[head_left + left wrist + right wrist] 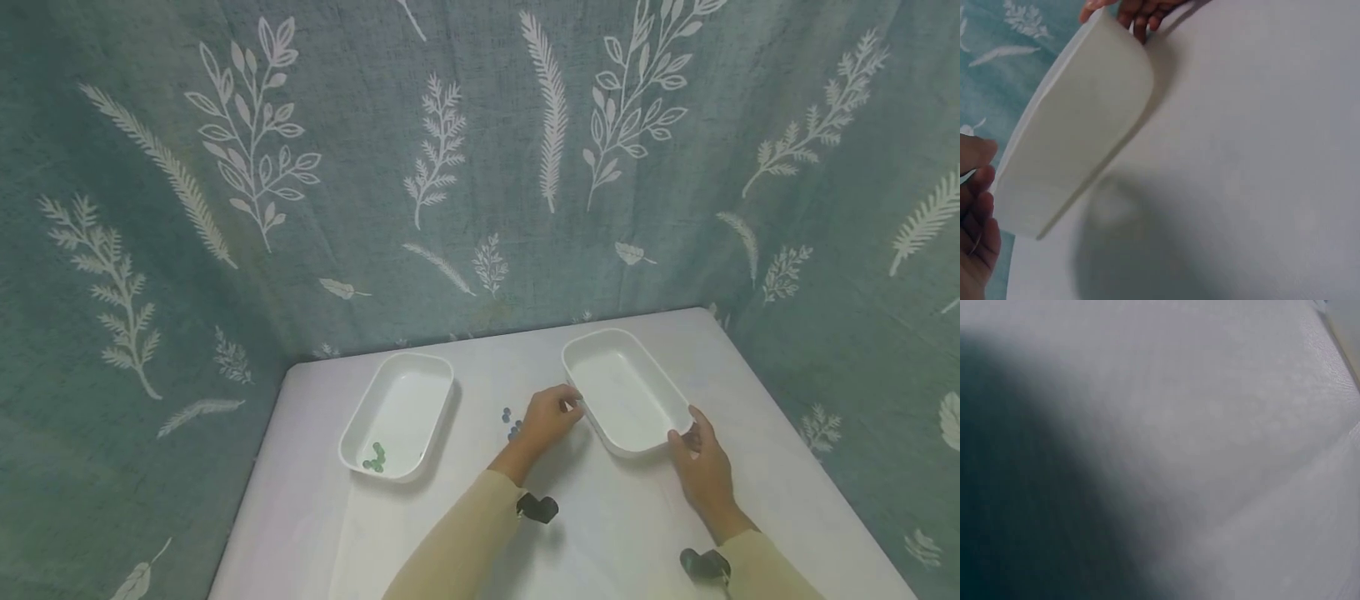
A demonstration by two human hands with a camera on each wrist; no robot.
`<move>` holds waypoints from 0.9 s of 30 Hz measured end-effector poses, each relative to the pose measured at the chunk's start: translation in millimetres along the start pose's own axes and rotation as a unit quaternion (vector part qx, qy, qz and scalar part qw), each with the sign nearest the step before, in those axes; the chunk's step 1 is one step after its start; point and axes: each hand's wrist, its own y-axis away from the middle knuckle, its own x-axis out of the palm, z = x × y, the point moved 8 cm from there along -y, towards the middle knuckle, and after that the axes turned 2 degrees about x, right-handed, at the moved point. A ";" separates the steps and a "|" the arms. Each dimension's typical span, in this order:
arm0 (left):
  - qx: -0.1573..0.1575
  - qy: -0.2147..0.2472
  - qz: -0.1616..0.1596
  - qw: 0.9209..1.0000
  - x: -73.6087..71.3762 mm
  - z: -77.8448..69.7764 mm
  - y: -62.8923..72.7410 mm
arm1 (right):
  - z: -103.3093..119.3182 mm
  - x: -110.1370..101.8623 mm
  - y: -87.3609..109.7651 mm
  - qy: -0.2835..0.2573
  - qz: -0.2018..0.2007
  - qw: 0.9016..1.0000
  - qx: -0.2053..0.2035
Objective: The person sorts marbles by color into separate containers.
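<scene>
My right hand grips the near right corner of a white rectangular tray, thumb on its near side and fingers around the right side. Its fingertips also show at the tray's far end in the left wrist view. At the tray's left rim, my left hand holds the edge between thumb and curled fingers. Close up, the left wrist view shows that thumb and those fingers at the tray wall. Small round blue pieces lie beside my left hand, which partly hides them.
A second white tray stands to the left, with several small round green pieces in its near end. Both trays are on a white-covered table. Teal leaf-patterned cloth hangs around the back and sides.
</scene>
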 end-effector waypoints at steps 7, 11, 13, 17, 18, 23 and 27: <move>0.021 0.005 0.006 1.000 7.8 -7.3 -5.3 | -3.5 1.3 -1.1 0.005 -0.002 1.000 0.000; 0.028 0.005 0.009 1.000 11.8 -11.5 -8.9 | -2.0 0.3 -0.9 0.011 -0.005 1.000 0.000; 0.025 0.008 0.011 1.000 13.4 -13.7 -10.3 | -3.1 0.0 -1.4 0.011 -0.005 1.000 0.000; 0.018 0.010 0.011 1.000 17.0 -17.1 -13.5 | -4.2 -0.4 -3.2 0.013 -0.004 1.000 -0.003; 0.018 0.010 0.010 1.000 18.0 -17.4 -14.4 | -4.6 -0.4 -3.8 0.013 -0.003 1.000 -0.003; 0.015 0.004 0.011 1.000 21.5 -17.5 -17.1 | -4.4 -1.4 -3.7 0.009 0.001 1.000 0.004; 0.015 0.000 0.007 1.000 20.5 -17.4 -16.0 | -5.2 -0.5 -3.1 0.007 0.006 1.000 0.008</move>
